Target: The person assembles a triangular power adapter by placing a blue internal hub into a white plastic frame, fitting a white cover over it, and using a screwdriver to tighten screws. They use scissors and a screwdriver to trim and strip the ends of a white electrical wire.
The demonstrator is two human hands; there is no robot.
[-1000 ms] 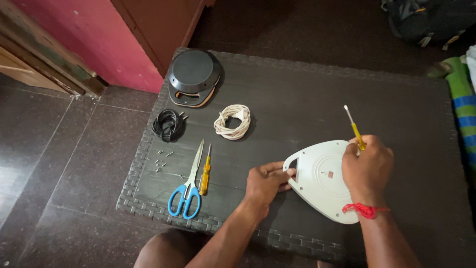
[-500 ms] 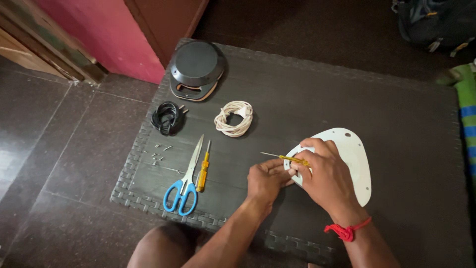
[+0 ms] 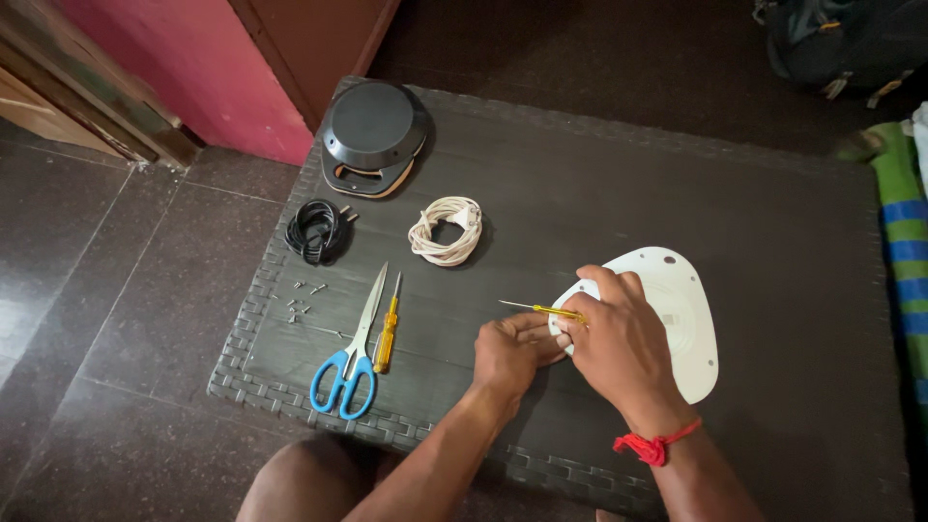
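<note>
Right hand closed around a thin yellow-handled screwdriver, shaft pointing left, resting over the near-left edge of a white teardrop-shaped plastic cover. Left hand curled beside it, fingertips pressed on that same edge. Cover flat on a dark woven-edged table. Further left: a second yellow screwdriver just beside blue-handled scissors, small loose screws, a coiled black cord, a coiled white cord, a dark round housing at the far corner. Beyond: dark tiled floor, pink wall, striped green cloth at right.
</note>
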